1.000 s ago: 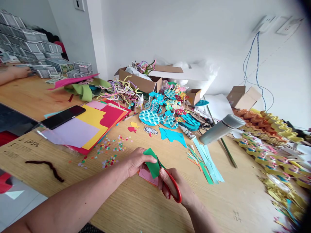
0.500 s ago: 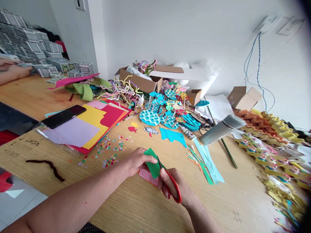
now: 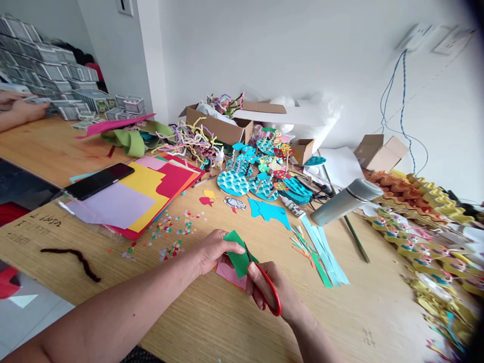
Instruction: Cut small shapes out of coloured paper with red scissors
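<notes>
A small piece of green paper [image 3: 235,254] is pinched in my left hand [image 3: 215,250], thumb on top. My right hand [image 3: 273,287] grips red-handled scissors [image 3: 278,297], whose dark blades meet the right edge of the green paper. Pink paper [image 3: 230,275] with a drawn curved line shows beneath the green piece, with an orange edge under it; whether my left hand also holds these I cannot tell. Beyond my hands lie a blue paper scrap [image 3: 270,212], a grey-and-white cutout [image 3: 234,203] and small red [image 3: 206,201] and yellow paper fish shapes.
Left are stacked coloured sheets [image 3: 113,204] with a black phone [image 3: 100,181], confetti dots [image 3: 172,250] and a dark pipe cleaner [image 3: 81,259]. Right are paper strips [image 3: 328,257], a glue bottle [image 3: 294,206] and a leaning grey flask [image 3: 346,201]. Another person's hands [image 3: 26,110] are far left.
Almost nothing differs. The scissors and my right hand have shifted very slightly, while the green paper stays in my left hand.
</notes>
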### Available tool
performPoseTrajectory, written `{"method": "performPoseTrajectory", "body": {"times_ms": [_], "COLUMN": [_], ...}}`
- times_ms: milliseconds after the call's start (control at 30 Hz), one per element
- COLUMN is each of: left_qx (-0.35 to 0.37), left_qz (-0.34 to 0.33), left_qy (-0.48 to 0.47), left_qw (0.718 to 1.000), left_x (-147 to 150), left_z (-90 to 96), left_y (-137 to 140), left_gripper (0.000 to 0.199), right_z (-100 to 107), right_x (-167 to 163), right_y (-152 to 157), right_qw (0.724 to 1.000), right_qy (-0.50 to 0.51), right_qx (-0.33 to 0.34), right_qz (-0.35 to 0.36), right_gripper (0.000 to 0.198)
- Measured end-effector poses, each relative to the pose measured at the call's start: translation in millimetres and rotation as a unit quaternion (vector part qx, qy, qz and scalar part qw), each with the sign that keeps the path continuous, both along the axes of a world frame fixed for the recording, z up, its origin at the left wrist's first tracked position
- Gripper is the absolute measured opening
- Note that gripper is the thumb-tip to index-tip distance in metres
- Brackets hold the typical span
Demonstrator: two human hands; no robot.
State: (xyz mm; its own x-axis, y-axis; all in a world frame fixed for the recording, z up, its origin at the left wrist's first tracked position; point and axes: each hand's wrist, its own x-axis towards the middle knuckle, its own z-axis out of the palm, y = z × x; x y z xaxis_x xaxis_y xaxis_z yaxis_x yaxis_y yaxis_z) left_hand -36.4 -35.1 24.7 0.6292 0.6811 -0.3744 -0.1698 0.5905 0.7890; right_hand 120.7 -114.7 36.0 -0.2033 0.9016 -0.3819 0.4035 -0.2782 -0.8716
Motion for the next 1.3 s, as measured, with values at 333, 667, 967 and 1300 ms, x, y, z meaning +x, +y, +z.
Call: {"method": "performPoseTrajectory", "body": {"times_ms": [333, 667, 967, 1300], "left_qx": [-0.006, -0.004, -0.015, -0.002], "left_qz": [-0.003, -0.009, -0.007, -0.016], "left_qy": [-0.005, -0.001, -0.001, 0.001], "left_qw": [1.000, 1.000, 1.000, 1.000], "left_x": [-0.3, -0.9, -0.7, -1.4], "left_z": [0.2, 0.5, -1.9, 0.8], "left_y": [-1.0, 0.4, 1.0, 1.6], "left_gripper": [0.028, 0.026, 0.026, 0.024], "right_z": [2.1, 1.2, 3.7, 3.9], "right_x": [-0.6, 1.4, 0.4, 0.7], "right_y": [-0.5, -1.3, -0.8, -0.4], "right_qw": [1.000, 1.000, 1.000, 1.000], "right_qy": [0.004, 0.003, 0.005, -0.006], "right_qx": [0.002, -0.006, -0.001, 0.007], "right_qz": [0.001, 0.005, -0.006, 0.013], "right_gripper": [0.073, 0.072, 0.068, 0.071]}}
